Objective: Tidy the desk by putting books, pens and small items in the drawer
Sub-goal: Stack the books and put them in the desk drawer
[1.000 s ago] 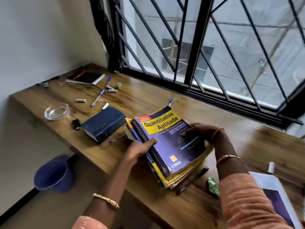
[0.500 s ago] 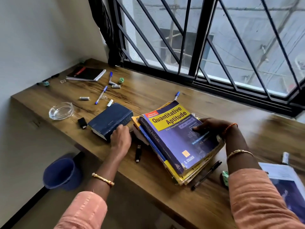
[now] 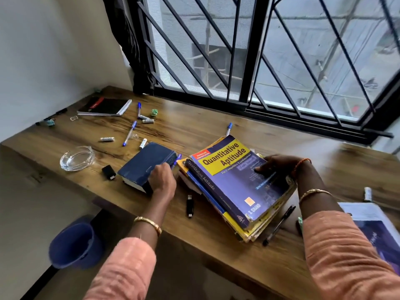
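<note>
A stack of books topped by the purple-and-yellow "Quantitative Aptitude" book [image 3: 229,182] lies on the wooden desk [image 3: 194,131]. My right hand [image 3: 277,167] rests flat on that cover near its far right side. To the left lies a thick dark blue book [image 3: 145,163]; my left hand [image 3: 161,180] grips its near right corner. A blue pen [image 3: 178,158] pokes out between this book and the stack. A black USB stick [image 3: 189,205] lies in front of the stack, and a black pen [image 3: 279,225] lies at its right. No drawer is in view.
At the back left lie a black notebook [image 3: 104,107], blue pens [image 3: 129,133], batteries [image 3: 107,139] and a green paper ball [image 3: 154,112]. A glass ashtray [image 3: 76,158] and a small black item [image 3: 108,172] sit near the left edge. Another book [image 3: 376,230] lies far right. A blue bucket [image 3: 73,245] stands on the floor.
My left hand left the side of the stack, moved left and took hold of the dark blue book's corner. The USB stick came into sight. My right hand stayed on the stack.
</note>
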